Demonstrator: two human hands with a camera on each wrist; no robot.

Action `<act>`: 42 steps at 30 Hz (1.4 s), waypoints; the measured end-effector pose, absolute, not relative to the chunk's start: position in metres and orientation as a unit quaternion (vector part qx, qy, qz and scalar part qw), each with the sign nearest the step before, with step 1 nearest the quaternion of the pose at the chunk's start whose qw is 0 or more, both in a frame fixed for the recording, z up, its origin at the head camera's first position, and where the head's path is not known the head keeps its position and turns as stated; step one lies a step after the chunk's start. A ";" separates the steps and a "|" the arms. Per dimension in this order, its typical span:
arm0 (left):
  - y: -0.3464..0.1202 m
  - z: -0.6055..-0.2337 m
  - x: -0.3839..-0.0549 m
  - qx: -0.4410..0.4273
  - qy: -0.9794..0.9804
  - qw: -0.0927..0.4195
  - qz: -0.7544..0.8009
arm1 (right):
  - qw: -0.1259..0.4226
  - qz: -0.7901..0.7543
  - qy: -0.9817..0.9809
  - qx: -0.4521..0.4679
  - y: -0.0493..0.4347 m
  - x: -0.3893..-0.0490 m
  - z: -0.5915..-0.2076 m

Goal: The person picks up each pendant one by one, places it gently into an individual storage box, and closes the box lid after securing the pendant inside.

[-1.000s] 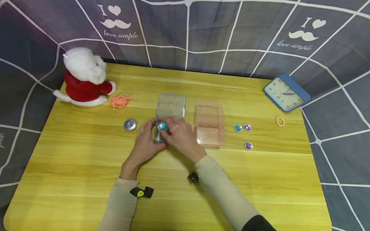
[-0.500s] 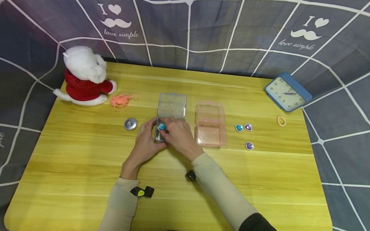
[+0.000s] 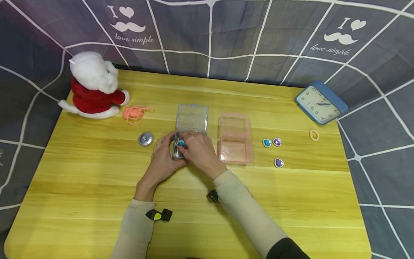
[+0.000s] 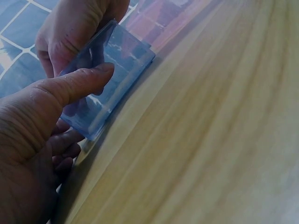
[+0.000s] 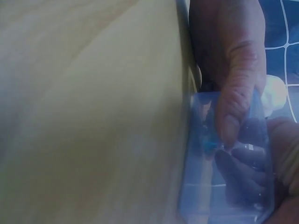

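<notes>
My left hand (image 3: 161,158) grips a small clear bluish plastic box (image 4: 124,60), its thumb along the near wall and its fingers round the left side. The box's hinged lid (image 3: 192,117) lies folded back, away from me. My right hand (image 3: 202,154) reaches over the box's right side and pinches a teal gem (image 3: 181,143) with a pale beaded edge, down inside the box. Through the clear wall, a teal patch shows in the right wrist view. Right of the box stands a pink clear box (image 3: 236,151), its lid also open.
Two purple gems (image 3: 279,163) and another teal gem (image 3: 266,143) lie right of the pink box. Farther right are a cream ring (image 3: 314,135) and a blue clock (image 3: 321,103). To the left are a silver disc (image 3: 145,139), orange yarn (image 3: 134,113) and a white plush toy (image 3: 93,84).
The teal gem in my right fingers has tilted, so less of its face shows. The right forearm has shifted slightly left, while my left hand stays round the box.
</notes>
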State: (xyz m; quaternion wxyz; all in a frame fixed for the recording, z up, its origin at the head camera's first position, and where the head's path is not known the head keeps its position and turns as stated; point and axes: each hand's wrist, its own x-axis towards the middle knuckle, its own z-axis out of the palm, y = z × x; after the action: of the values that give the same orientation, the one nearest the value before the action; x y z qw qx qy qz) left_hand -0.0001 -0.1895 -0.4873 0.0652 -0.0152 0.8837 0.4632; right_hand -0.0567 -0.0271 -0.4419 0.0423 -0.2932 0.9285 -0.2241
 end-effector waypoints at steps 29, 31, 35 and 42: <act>-0.190 -0.490 0.000 -0.011 0.878 0.061 0.474 | -0.077 -0.375 0.882 -0.277 0.029 -0.052 -0.423; -0.190 -0.489 0.000 -0.013 0.877 0.060 0.476 | -0.094 -0.391 0.877 -0.264 0.041 -0.054 -0.423; -0.189 -0.489 0.000 -0.015 0.874 0.060 0.481 | -0.115 -0.414 0.875 -0.224 0.066 -0.056 -0.421; -0.189 -0.489 0.000 -0.015 0.871 0.066 0.486 | -0.137 -0.421 0.883 -0.155 0.112 -0.058 -0.424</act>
State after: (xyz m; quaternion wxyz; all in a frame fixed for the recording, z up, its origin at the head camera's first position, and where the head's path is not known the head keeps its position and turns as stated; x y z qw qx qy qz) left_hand -0.0001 -0.1892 -0.4893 0.0662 -0.0154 0.8714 0.4858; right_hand -0.0584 0.1117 -0.4242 -0.1370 -0.1550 0.8833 -0.4207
